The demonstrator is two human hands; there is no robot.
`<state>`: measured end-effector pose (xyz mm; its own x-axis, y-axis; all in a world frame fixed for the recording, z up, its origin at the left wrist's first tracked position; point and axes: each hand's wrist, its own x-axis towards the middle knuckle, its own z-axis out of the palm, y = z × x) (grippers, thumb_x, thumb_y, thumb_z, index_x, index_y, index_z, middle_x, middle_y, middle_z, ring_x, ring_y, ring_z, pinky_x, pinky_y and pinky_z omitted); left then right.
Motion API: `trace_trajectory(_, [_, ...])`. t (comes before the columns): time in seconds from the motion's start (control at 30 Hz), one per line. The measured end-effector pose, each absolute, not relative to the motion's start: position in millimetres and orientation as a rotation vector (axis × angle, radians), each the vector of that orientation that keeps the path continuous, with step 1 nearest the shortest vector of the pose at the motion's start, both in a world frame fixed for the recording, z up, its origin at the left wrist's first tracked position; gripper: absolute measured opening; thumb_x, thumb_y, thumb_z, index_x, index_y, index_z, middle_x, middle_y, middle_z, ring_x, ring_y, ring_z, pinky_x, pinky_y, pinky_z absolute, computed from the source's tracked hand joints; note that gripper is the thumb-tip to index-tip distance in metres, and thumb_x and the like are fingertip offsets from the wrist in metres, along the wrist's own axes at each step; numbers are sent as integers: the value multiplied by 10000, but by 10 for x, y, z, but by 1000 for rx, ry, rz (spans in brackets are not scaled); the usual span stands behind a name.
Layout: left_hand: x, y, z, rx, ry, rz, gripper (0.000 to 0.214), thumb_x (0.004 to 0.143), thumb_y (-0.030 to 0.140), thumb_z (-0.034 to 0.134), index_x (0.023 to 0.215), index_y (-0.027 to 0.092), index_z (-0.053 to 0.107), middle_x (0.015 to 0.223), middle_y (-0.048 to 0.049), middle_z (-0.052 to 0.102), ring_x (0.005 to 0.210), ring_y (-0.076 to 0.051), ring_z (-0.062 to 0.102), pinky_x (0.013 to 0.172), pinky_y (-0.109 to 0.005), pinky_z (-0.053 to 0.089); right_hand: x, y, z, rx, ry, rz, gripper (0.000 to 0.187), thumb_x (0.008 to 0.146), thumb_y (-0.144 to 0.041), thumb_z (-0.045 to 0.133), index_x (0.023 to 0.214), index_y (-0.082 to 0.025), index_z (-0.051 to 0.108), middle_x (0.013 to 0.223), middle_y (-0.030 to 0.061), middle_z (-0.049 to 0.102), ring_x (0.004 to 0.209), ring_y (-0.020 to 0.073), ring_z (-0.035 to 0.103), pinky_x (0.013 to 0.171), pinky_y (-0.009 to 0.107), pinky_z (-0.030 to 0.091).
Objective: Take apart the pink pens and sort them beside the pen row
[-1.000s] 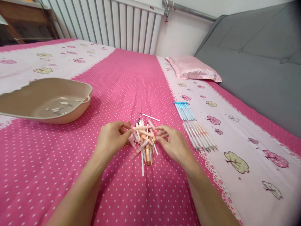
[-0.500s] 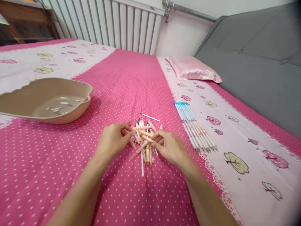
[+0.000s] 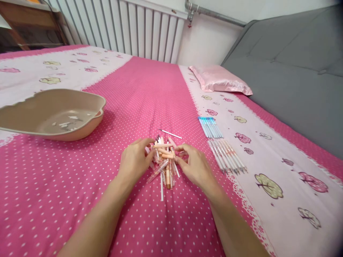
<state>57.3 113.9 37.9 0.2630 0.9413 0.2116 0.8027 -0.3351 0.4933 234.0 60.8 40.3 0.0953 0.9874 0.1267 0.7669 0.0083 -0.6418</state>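
A jumbled pile of pen parts [image 3: 168, 173], with pink, orange, white and clear pieces, lies on the pink dotted bedspread between my hands. My left hand [image 3: 136, 157] is at the pile's left edge, index finger and thumb a little apart, touching or nearly touching the pieces. On the opposite side, my right hand [image 3: 195, 163] has its fingers curved and apart, the thumb tip beside an orange barrel [image 3: 168, 156] on top. A pale pink barrel [image 3: 162, 145] lies across the pile. Just beyond is a thin white pen refill [image 3: 171, 134].
To the right lie a row of blue pens [image 3: 210, 127] and a row of white and pink pens [image 3: 227, 155]. A beige basin [image 3: 88, 125] with small white bits stands at left. Farther back are a pink pillow [image 3: 221, 79], grey headboard [image 3: 292, 67] and radiator [image 3: 144, 30].
My left hand has shifted right, closer over the pile. My right fingers have spread, and the orange barrel they were at now lies more level on the pile.
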Motion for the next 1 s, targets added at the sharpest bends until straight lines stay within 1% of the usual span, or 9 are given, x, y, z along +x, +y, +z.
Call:
trace_trajectory(0.33, [635,1130,364,2291,1580,712,167,815,253,495,885,194,635,798,-24,666,684,-186,589,610,-285,420,2331,612,445,-1806,-1637,522,220,782,-250,596,995,-198,615,957,53,680,833,208,635,728,377,513])
trace_trajectory(0.43, [632,1134,368,2248,1513,891,156,822,239,482,885,182,613,831,-35,656,709,-172,590,639,-282,441,2368,632,430,-1809,-1601,470,271,819,-267,530,1067,-176,590,998,79,664,872,218,625,756,387,503])
trace_trajectory(0.5, [624,1132,386,2156,1469,1035,156,831,254,480,888,174,601,847,-39,648,727,-162,593,654,-277,461,2420,669,380,-1813,-1599,392,323,843,-264,477,1136,-158,559,1082,107,634,949,233,603,819,408,481])
trace_trajectory(0.63, [613,1120,432,1849,1426,1242,156,824,289,513,906,174,581,843,-39,643,741,-160,608,623,-267,486,2554,786,199,-1807,-1688,249,409,884,-285,391,1249,-130,489,1297,151,500,1215,259,438,1001,459,351])
trace_trajectory(0.73, [619,1113,460,1586,1283,1388,158,823,290,530,929,173,538,847,-41,642,760,-158,627,627,-262,506,2628,869,61,-1779,-1792,294,483,909,-385,349,1286,-103,461,1401,174,379,1313,255,309,1064,464,264])
trace_trajectory(0.8, [628,1110,479,1454,1191,1456,159,825,282,537,935,169,515,881,-47,649,772,-153,640,648,-262,518,2649,908,-8,-1746,-1867,340,524,912,-450,325,1302,-123,450,1443,156,321,1348,256,237,1077,478,227])
trace_trajectory(0.87, [636,1109,498,1350,1115,1497,156,826,286,544,914,166,499,945,-62,655,799,-154,650,663,-263,527,2652,934,-56,-1711,-1940,370,513,915,-475,308,1304,-174,453,1452,115,320,1365,247,191,1082,494,201])
trace_trajectory(0.93, [641,1111,512,1256,1055,1529,165,824,302,550,884,164,482,973,-73,660,831,-162,655,680,-270,533,2646,951,-88,-1684,-1991,379,471,924,-460,294,1303,-231,453,1418,75,382,1360,232,204,1083,502,187])
trace_trajectory(1.0, [638,1117,519,1181,1038,1534,182,815,310,565,868,162,474,925,-71,675,833,-166,660,711,-285,535,2640,960,-106,-1672,-2008,359,448,933,-441,282,1308,-257,444,1374,60,430,1338,223,246,1079,500,190])
